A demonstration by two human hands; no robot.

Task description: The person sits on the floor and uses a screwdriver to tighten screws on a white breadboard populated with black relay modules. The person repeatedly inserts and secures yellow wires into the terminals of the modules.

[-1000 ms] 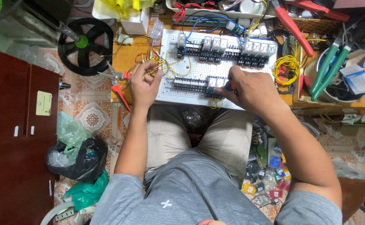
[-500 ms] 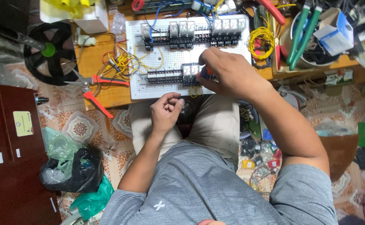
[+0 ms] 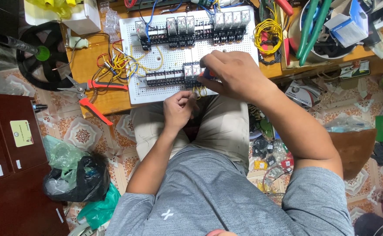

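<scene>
- A white perforated board is laid on a wooden bench above patterned floor tiles.
- A small, mostly hidden tool is pinched by the right hand; the left hand is loosely curled, its contents indiscernible.

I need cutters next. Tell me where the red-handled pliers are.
The red-handled pliers lie on the wooden bench, just left of the white perforated board, below the tangled wires.

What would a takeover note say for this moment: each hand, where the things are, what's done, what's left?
Right hand: closed on a small tool with an orange and blue grip, at the lower relay row on the white board.
Left hand: off the board, over the lap, fingers curled; contents not visible.
Pliers lie left of the board, yellow wire coil to its right.
Done: two relay rows mounted, some wires in.
Left: loose wires at the board's left edge look unconnected.
</scene>
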